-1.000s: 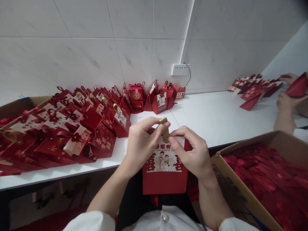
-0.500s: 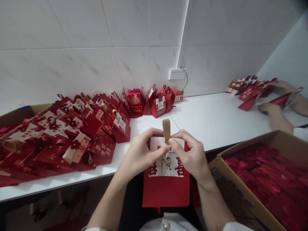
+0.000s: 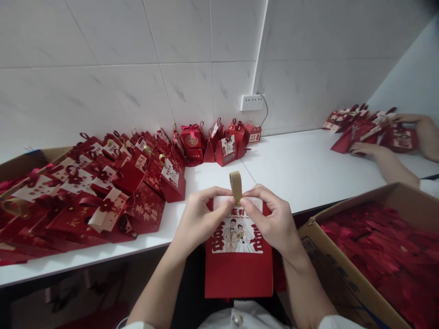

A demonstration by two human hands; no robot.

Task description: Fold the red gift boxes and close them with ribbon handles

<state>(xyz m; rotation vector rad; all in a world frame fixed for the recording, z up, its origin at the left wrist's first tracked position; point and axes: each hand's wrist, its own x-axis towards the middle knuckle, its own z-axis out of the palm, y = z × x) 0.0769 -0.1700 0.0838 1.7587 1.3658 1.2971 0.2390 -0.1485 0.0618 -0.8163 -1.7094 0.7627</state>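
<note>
A red gift box [image 3: 238,276] with a white flap printed with a bridal couple stands upright over my lap, at the shelf's front edge. A gold ribbon loop [image 3: 235,185] rises from its top. My left hand [image 3: 206,217] pinches the top edge just left of the loop, thumb in front and fingers behind. On the other side of the ribbon, my right hand [image 3: 270,217] grips the same edge in the same way. Both thumb tips nearly meet at the loop's base. The fingertips behind the flap are partly hidden.
Rows of finished red gift boxes [image 3: 146,208] crowd the left of the white shelf [image 3: 291,169]. More stand by the wall under a socket strip [image 3: 252,103]. At right, a cardboard box [image 3: 346,269] holds red pieces; beyond it, another person's hands [image 3: 368,150] handle boxes.
My thumbs have shifted slightly apart at the loop's base, and more of the flap's print shows. The ribbon leans a little left. The other person's hands have moved among their boxes.
</note>
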